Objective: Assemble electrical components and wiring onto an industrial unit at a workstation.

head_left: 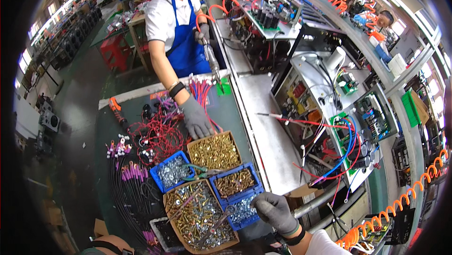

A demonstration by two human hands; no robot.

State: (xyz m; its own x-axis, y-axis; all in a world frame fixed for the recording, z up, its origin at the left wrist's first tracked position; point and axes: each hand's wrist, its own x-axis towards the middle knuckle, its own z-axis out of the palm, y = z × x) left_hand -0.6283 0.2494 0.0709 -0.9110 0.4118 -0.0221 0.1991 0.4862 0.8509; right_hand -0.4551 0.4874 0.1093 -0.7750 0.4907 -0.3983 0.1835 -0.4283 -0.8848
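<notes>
My right hand (277, 211), in a grey glove with a dark wristband, hovers at the right edge of a blue bin of small silver screws (244, 211). Its fingers are curled in; whatever they may hold is hidden. Of my left side only a bit of arm with a black strap (108, 244) shows at the lower edge; that hand is out of sight. Left of my right hand lies a cardboard box of mixed screws and bolts (190, 212). Above the silver screws, brass-coloured fasteners (234, 183) fill another blue bin.
Opposite, a co-worker's gloved hand (197, 118) reaches beside a box of brass-coloured screws (215, 152); the other holds an air screwdriver (212, 61). Pliers (202, 169) lie across the bins. Red wires (157, 135) and black cables (125, 193) cover the left. Wired chassis (325, 90) stand right.
</notes>
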